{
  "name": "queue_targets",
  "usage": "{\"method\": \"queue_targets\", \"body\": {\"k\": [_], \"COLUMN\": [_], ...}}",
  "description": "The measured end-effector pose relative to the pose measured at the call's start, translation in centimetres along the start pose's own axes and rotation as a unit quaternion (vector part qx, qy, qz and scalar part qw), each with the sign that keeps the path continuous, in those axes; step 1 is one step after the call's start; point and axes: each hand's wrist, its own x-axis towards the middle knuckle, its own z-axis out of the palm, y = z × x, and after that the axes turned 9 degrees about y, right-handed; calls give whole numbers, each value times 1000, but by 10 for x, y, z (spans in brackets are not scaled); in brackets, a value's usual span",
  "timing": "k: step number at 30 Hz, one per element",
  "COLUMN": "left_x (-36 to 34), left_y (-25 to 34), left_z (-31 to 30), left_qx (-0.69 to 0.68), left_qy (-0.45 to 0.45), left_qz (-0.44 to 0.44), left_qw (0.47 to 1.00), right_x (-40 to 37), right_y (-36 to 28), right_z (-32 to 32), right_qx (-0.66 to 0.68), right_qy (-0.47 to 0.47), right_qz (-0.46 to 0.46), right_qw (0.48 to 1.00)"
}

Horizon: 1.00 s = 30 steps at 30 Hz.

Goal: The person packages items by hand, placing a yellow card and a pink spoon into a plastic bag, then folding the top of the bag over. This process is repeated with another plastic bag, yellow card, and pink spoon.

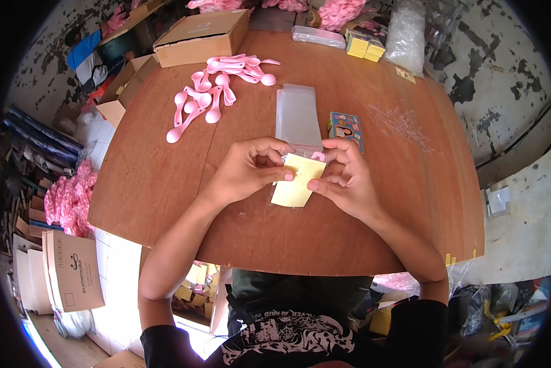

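Observation:
Between my two hands is a small clear plastic bag [274, 195] with a pale yellow card [295, 191] in it. My left hand [241, 168] pinches the bag's left side, thumb on the card's face. My right hand [354, 184] grips the right side in the same way. A bit of a pink item [319, 157] shows at the card's upper right corner; the rest is hidden. Just beyond my fingers lies a stack of clear bags [298, 116]. Right of it sits a stack of printed blue cards [348, 124].
Loose pink measuring spoons [214, 107] lie at the table's left. At the back are a cardboard box [202, 37], more flat clear bags [318, 37] and yellow card stacks [365, 46]. Thin plastic strips [404, 126] are scattered at the right. Another person [88, 55] is at the far left.

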Motion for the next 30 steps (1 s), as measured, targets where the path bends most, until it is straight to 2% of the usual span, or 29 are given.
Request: {"method": "queue_targets", "body": {"k": [2, 4, 6, 7, 9, 11, 12, 13, 14, 15, 16, 17, 18, 19, 20, 21, 22, 23, 25, 26, 28, 30], "left_x": [0, -2, -9, -10, -20, -48, -68, -86, -104, -121, -132, -147, -165, -182, -192, -220, -231, -242, -251, -237, -220, -194], "left_y": [2, 10, 23, 13, 24, 62, 63, 70, 62, 57, 58, 51, 35, 16, 11, -18, -25, -31, -27, -10, 2, 38], "left_z": [1, 5, 11, 13, 13, 19, 18, 9, 6, 3, -1, -6, -14, -24, -30, -49, -54, -55, -54, -42, -22, 8], "left_qx": [-22, -44, 2, -18, 27, 40, 27, 131, 122, 104, 144, 211, 226, 367, 456, 560, 623, 624, 564, 477, 340, 316], "left_qy": [-3, -4, -25, -60, -91, -97, -112, -190, -232, -296, -364, -406, -377, -347, -286, -234, -222, -221, -255, -286, -338, -365], "left_qz": [-7, -13, 3, 39, -42, -99, -57, -64, 64, 65, 40, -64, -124, -161, -176, -119, -165, -166, -255, -296, -204, -134], "left_qw": [1000, 999, 1000, 997, 995, 990, 992, 971, 963, 947, 920, 887, 890, 848, 824, 786, 732, 731, 743, 777, 854, 865], "right_x": [1, -1, -5, -7, -8, -9, -6, -2, 4, 8, 12, 16, 19, 21, 23, 24, 26, 27, 28, 28, 30, 29], "right_y": [0, 0, -2, -5, -13, -19, -24, -25, -25, -25, -27, -26, -25, -24, -19, -11, -4, -1, 5, 8, 14, 21], "right_z": [-3, -3, -1, 0, -2, -8, -13, -14, -16, -17, -15, -16, -17, -18, -17, -16, -15, -14, -11, -10, -9, -9], "right_qx": [-22, 0, 23, 31, 37, 57, 57, 56, 8, -40, -101, -98, -234, -365, -363, -417, -468, -466, -549, -547, -577, -579], "right_qy": [-61, -69, -79, -99, -119, -110, -112, -110, -92, -73, -54, -53, -67, -79, -77, -81, -85, -84, -102, -103, -109, -106], "right_qz": [81, 82, 84, 62, 35, -4, -20, -22, -58, -93, -106, -107, -183, -254, -253, -293, -332, -334, -329, -330, -312, -313], "right_qw": [995, 994, 993, 993, 992, 992, 992, 992, 994, 992, 988, 988, 952, 892, 893, 857, 814, 815, 762, 763, 747, 745]}}
